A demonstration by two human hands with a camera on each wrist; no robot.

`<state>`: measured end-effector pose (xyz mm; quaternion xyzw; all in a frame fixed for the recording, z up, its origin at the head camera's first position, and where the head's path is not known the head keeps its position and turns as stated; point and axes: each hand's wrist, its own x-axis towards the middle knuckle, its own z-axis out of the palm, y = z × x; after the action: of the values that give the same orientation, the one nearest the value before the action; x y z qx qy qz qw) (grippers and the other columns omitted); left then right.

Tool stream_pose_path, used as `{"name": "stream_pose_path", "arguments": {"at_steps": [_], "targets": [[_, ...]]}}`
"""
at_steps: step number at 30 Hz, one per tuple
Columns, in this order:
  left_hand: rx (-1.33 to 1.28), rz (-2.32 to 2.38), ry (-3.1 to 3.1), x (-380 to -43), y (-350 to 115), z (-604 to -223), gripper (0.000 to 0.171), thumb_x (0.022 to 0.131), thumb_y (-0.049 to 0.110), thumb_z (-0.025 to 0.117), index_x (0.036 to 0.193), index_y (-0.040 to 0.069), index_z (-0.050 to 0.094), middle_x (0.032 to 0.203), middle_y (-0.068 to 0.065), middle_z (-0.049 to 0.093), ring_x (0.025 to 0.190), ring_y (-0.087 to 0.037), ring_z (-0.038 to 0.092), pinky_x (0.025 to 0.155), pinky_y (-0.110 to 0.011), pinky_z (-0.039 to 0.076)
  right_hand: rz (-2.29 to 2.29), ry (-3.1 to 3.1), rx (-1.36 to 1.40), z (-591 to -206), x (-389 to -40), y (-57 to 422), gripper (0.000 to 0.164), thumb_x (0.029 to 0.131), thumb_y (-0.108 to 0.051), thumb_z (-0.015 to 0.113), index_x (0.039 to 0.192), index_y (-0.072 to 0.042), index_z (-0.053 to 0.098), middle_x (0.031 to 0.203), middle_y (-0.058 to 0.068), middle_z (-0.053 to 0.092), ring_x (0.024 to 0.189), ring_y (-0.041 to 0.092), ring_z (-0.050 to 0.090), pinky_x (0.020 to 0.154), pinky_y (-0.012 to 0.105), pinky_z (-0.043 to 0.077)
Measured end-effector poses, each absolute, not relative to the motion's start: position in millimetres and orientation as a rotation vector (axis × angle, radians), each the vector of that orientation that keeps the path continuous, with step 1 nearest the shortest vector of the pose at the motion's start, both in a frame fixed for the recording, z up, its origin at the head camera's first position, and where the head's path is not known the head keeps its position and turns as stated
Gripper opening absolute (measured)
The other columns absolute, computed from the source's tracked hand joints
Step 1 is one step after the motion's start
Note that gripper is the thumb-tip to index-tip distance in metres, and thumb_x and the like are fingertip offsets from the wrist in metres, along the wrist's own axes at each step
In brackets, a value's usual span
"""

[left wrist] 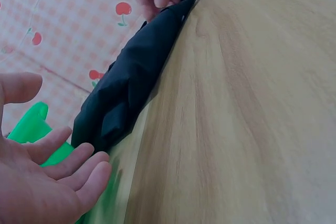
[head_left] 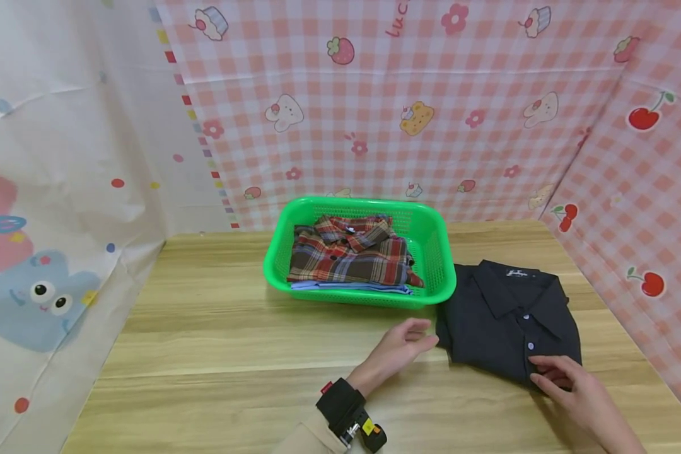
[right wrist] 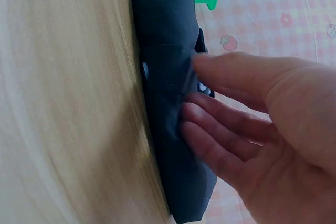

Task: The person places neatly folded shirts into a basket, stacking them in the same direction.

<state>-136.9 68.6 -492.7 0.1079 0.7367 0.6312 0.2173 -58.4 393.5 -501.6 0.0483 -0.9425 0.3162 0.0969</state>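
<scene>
A folded black shirt (head_left: 505,328) with a collar and pale buttons lies on the wooden table, its collar pointing away from me. My right hand (head_left: 570,388) is over its near edge, fingers loosely bent and fingertips right at the button front. In the right wrist view, the thumb (right wrist: 226,69) stands apart from the other fingers close to the shirt's front. My left hand (head_left: 400,347) is just left of the shirt, palm turned toward it. Its fingers (left wrist: 79,169) are relaxed, with nothing in them.
Behind my left hand stands a green plastic basket (head_left: 445,252). Inside it, a folded plaid shirt (head_left: 346,255) lies on top of light blue cloth (head_left: 352,288). Printed cloth walls (head_left: 374,120) border the table (head_left: 215,340) at the back and sides.
</scene>
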Motion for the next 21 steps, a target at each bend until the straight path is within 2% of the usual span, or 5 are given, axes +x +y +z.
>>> {"name": "stream_pose_path", "arguments": {"at_steps": [11,13,15,18,21], "targets": [[0.18,1.805,1.993,-143.6,87.2,-491.8,0.058,0.099,0.035,0.068,0.147,0.009,0.053,0.145,-0.01,0.057,0.13,-0.029,0.058,0.106,-0.046,0.05,0.947,-2.6,-0.115,-498.4,-62.6,401.4,0.036,0.093,0.002,0.072,0.127,0.011,0.062,0.112,0.026,0.06,0.091,-0.025,0.038,0.073,-0.003,0.038],[0.164,1.816,1.987,-144.4,88.8,-492.7,0.06,0.098,0.034,0.069,0.149,0.008,0.051,0.146,-0.011,0.056,0.131,-0.031,0.057,0.107,-0.047,0.049,0.951,-2.62,-0.209,-496.5,-62.8,403.9,0.041,0.098,-0.006,0.069,0.133,0.012,0.057,0.122,0.032,0.056,0.099,-0.011,0.049,0.071,-0.005,0.034],[0.151,1.83,1.972,-145.1,89.9,-493.7,0.062,0.098,0.034,0.069,0.15,0.007,0.049,0.146,-0.013,0.055,0.132,-0.033,0.057,0.108,-0.048,0.048,0.967,-2.635,-0.305,-494.8,-63.8,406.0,0.048,0.1,-0.012,0.067,0.138,0.013,0.052,0.13,0.036,0.051,0.109,0.014,0.056,0.071,-0.006,0.03],[0.127,1.851,1.942,-146.3,91.4,-494.5,0.063,0.098,0.033,0.069,0.151,0.007,0.047,0.146,-0.014,0.054,0.132,-0.033,0.056,0.108,-0.048,0.048,1.015,-2.654,-0.416,-492.8,-65.8,408.2,0.06,0.102,-0.02,0.064,0.145,0.015,0.042,0.139,0.04,0.044,0.121,0.052,0.046,0.072,-0.006,0.026],[0.093,1.872,1.911,-147.7,93.6,-495.2,0.064,0.098,0.032,0.069,0.152,0.007,0.047,0.144,-0.015,0.055,0.127,-0.032,0.058,0.106,-0.048,0.049,1.129,-2.679,-0.537,-490.8,-68.4,409.3,0.075,0.104,-0.028,0.06,0.153,0.017,0.026,0.147,0.043,0.035,0.133,0.057,0.039,0.101,0.007,0.037]]}}
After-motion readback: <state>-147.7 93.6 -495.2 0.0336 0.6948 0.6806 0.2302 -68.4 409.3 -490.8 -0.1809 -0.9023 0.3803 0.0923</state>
